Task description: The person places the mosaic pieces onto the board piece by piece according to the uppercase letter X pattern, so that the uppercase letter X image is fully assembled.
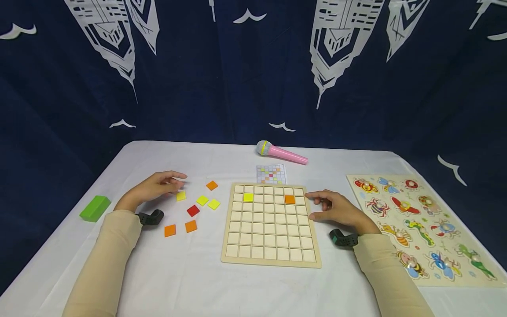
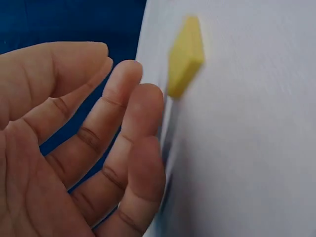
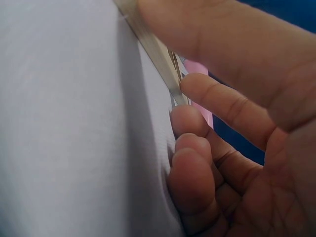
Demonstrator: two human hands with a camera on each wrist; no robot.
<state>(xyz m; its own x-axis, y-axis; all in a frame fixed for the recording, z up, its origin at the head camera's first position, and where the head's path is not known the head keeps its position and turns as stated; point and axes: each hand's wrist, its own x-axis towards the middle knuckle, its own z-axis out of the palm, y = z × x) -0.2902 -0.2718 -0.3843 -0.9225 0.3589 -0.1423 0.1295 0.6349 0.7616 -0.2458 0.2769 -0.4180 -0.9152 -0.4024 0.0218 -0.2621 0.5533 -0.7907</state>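
My left hand (image 1: 156, 186) hovers at the table's left with loosely bent fingers and nothing in them. Just beside its fingertips lies a yellow square tile (image 1: 181, 195), seen blurred as a yellow block (image 2: 186, 55) in the left wrist view. A wooden grid board (image 1: 271, 263) lies flat in the middle, bearing a yellow tile (image 1: 248, 197) and an orange tile (image 1: 290, 199) in its second row. My right hand (image 1: 336, 207) touches the board's right edge with index finger and thumb; the other fingers curl loosely, as the right wrist view shows.
Between left hand and board lie a red tile (image 1: 193, 211) and several orange and yellow ones. Behind the board are a printed pattern card (image 1: 271, 174) and a pink microphone (image 1: 287, 155). A green block (image 1: 95, 208) stands far left, an insect puzzle board (image 1: 429, 246) far right.
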